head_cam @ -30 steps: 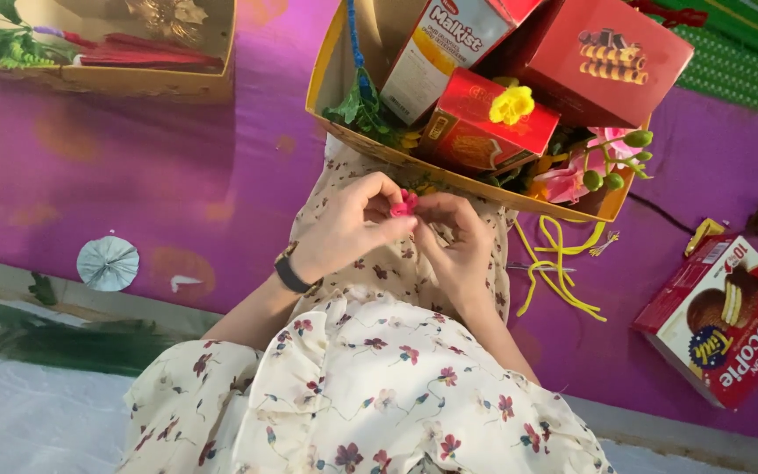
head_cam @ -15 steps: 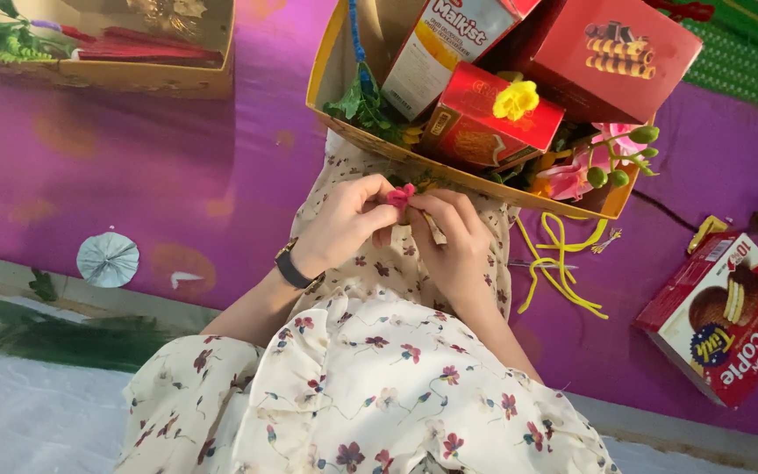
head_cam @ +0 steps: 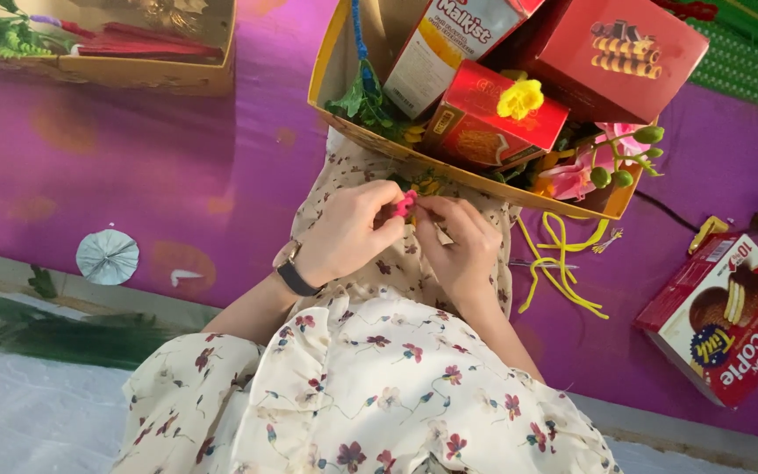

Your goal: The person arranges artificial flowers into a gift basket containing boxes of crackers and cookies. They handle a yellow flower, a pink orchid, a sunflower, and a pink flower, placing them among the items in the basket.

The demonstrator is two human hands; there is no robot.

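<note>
Hands barely move from half a second ago, so the fiddly work goes on. Left hand (head_cam: 353, 230) has its fingers (head_cam: 389, 204) pinched shut on the small pink piece (head_cam: 404, 204); right hand (head_cam: 460, 243) pinches it too, just below the yellow tray (head_cam: 331, 66).

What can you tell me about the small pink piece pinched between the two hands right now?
The small pink piece is bright pink and mostly hidden, so its exact shape and material cannot be told. It sits pinched between the fingers of the left hand and the right hand, held above the floral-print lap just in front of the yellow tray of boxes and artificial flowers. Only the fingers touch it.
</note>
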